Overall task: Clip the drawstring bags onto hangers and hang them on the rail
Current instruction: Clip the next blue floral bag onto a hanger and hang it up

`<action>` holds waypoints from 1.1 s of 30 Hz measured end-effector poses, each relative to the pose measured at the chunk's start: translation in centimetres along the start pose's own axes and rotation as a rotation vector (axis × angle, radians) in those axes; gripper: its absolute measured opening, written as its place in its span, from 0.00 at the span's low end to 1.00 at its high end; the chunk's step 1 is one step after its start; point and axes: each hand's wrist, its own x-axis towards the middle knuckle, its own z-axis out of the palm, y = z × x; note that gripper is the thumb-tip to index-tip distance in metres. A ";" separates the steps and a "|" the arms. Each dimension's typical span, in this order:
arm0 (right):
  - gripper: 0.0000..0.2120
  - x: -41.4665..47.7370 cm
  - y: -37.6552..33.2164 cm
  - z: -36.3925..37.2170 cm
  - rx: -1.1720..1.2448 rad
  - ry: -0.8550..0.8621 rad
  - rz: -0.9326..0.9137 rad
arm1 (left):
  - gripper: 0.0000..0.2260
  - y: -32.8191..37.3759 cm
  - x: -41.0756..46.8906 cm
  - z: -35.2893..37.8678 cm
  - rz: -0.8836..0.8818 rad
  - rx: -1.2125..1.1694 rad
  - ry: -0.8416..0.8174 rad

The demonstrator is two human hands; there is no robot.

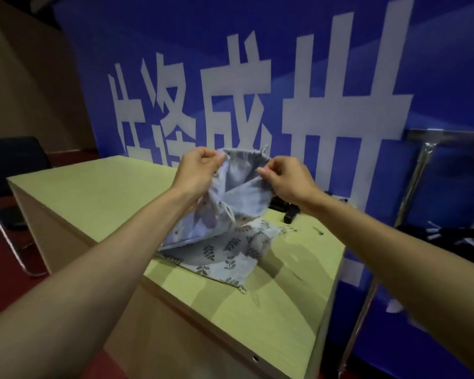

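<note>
Left hand (200,166), right hand (289,180), each grip pinching drawstring bag (246,191) rim, mouth up, length hanging down-left

Dim overhead indoor light leaves the upper left of the frame murky, and the raised drawstring bag (246,184) throws soft shadows onto the pale table (93,192) at lower centre. The picture is slightly soft throughout, stretched toward the bottom corners, with a small glint on the metal rail (423,165) at right.
</note>
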 end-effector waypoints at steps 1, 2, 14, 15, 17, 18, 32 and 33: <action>0.11 0.3 -0.7 -1.4 -0.014 0.032 -0.037 | 0.04 1.3 0.1 0.1 0.026 -0.030 -0.012; 0.10 0.5 -1.5 -2.9 -0.042 0.066 -0.068 | 0.04 2.7 0.2 0.3 0.056 -0.051 -0.031; 0.14 -3.2 -2.9 -22.7 -0.525 0.146 -0.187 | 0.08 14.9 -3.6 9.7 0.140 -0.115 -0.314; 0.15 -3.8 -2.8 -24.0 -0.557 0.136 -0.179 | 0.09 15.3 -3.9 10.8 0.133 -0.132 -0.332; 0.16 -4.9 -2.3 -26.1 -0.624 0.099 -0.164 | 0.09 16.0 -4.6 12.7 0.094 -0.173 -0.364; 0.16 -5.6 -2.0 -27.2 -0.669 0.076 -0.146 | 0.08 16.2 -4.9 13.8 0.066 -0.190 -0.386; 0.21 -9.8 1.7 -32.0 -0.734 -0.107 0.042 | 0.09 14.8 -10.1 20.1 -0.073 -0.024 -0.746; 0.23 -9.8 1.6 -31.5 -0.730 -0.109 0.048 | 0.10 14.4 -10.2 20.0 -0.020 0.070 -0.766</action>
